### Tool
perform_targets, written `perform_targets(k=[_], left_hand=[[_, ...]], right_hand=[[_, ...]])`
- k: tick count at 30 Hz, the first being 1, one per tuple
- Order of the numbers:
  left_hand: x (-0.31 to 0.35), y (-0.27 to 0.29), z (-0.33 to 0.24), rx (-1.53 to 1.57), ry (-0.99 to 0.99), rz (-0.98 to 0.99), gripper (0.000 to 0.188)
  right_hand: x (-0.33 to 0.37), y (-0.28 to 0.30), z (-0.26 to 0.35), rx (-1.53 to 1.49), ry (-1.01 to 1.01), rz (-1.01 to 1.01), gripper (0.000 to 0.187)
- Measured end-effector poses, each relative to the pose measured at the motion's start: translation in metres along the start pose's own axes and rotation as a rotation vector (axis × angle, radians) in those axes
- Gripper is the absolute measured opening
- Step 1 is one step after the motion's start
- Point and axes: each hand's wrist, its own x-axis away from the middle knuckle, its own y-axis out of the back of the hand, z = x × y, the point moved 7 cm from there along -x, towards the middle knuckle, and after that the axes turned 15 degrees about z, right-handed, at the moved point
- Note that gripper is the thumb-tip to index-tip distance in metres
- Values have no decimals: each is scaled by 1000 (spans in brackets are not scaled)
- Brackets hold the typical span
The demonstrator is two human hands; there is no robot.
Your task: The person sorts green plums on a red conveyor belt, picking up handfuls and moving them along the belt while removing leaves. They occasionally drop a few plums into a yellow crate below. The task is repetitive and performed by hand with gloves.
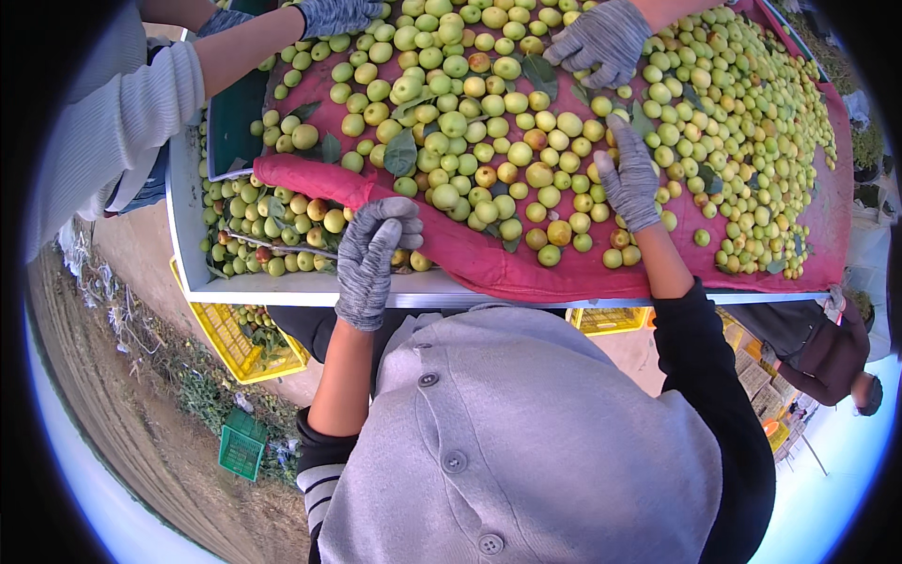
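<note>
Small round green-yellow fruits, jujubes by their look, lie spread over a red cloth on the table. My right hand, in a grey knitted glove, reaches in among them with its thumb and fingers apart. Nothing shows in its grasp. My left hand, gloved alike, is raised over the table's near edge beside a fold of the cloth. Its fingers are curled in, and whatever they may hold is hidden. Below it, darker and browner fruits with leaves and a twig fill a white-edged trough.
A co-worker's gloved hand works across the table; another person's glove is at the far left. Yellow crates stand below the near edge. A green crate sits on the ground. Another person is at far right.
</note>
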Motion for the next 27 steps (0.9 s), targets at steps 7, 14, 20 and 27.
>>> perform_targets(k=[7,14,20,27], left_hand=[[-55,-48,-19,-1108,-143,341,36],[-61,-92,47,-1540,436,753,39],[-58,-66,30,-620,185,405,37],[-44,-47,15,362,127,259,45]], right_hand=[[-18,-3,28,208,42,101,57],[-7,-8,48,316,89,161,61],[-31,-59,130,308,325,345,26],[-65,-94,154,415,178,640,23]])
